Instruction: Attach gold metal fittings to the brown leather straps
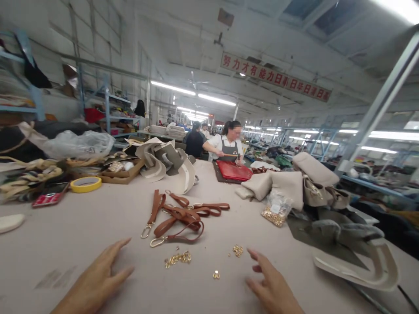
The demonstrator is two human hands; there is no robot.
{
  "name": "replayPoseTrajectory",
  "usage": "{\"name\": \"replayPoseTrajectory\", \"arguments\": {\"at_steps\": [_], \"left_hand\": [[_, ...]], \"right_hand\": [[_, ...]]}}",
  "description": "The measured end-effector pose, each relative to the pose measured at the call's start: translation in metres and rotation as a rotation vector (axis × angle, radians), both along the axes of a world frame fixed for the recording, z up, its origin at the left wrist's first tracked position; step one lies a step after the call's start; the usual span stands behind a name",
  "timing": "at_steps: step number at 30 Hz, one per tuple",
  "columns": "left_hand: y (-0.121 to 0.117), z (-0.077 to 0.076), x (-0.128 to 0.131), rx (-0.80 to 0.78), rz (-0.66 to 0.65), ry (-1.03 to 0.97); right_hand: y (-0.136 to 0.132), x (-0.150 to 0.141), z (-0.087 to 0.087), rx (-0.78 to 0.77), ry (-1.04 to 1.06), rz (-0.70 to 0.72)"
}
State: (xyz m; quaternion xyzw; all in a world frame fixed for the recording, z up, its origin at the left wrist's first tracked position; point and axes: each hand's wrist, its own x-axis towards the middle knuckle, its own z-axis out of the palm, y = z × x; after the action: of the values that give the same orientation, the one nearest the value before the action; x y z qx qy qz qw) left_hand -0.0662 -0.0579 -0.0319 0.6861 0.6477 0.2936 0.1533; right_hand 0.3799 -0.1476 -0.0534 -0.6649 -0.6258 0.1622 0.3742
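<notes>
My left hand point(100, 274) is over the near left of the table, thumb and fingers apart, holding nothing. On the right, my right hand point(270, 281) is also open and empty, its fingertips close to a small cluster of gold metal rings point(238, 250). Between the hands lie a larger pile of small gold fittings point(178, 259) and a few loose gold pieces point(216, 274). Just beyond them rests a heap of brown leather straps point(183, 218), some ending in a gold snap hook point(158, 241).
A plastic bag of gold fittings point(275, 209) and beige bags point(286, 187) are at right, near curved pale pieces point(376, 261). Yellow tape point(85, 184), a red-screened phone point(50, 195) and a cardboard tray point(121, 176) sit left. Across the table, a co-worker point(225, 144) handles a red bag point(233, 170).
</notes>
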Motion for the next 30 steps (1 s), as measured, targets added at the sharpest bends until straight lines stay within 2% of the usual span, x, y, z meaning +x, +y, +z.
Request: {"name": "replayPoseTrajectory", "arguments": {"at_steps": [3,5,8,12,16,20,26,30], "left_hand": [[0.015,0.004,0.025,0.049,-0.046,0.167],[0.028,0.009,0.043,0.045,-0.066,0.244],[0.053,0.015,0.064,0.033,-0.064,0.297],[0.085,0.014,0.076,0.043,-0.061,0.295],[0.105,0.003,0.076,0.133,-0.117,0.250],[0.116,-0.006,0.074,0.193,-0.167,0.252],[0.123,0.003,0.060,0.177,-0.203,0.296],[0.119,0.006,0.027,0.188,-0.202,0.303]], "right_hand": [[0.067,-0.020,0.037,-0.012,-0.361,0.051],[0.112,-0.038,0.053,-0.072,-0.566,0.040],[0.172,-0.060,0.058,-0.115,-0.660,0.038],[0.226,-0.070,0.047,-0.161,-0.715,0.048],[0.256,-0.079,0.044,-0.179,-0.760,0.138],[0.276,-0.105,0.052,-0.154,-0.805,0.233],[0.291,-0.172,0.063,-0.052,-0.832,0.451],[0.283,-0.222,0.064,0.036,-0.858,0.551]]}}
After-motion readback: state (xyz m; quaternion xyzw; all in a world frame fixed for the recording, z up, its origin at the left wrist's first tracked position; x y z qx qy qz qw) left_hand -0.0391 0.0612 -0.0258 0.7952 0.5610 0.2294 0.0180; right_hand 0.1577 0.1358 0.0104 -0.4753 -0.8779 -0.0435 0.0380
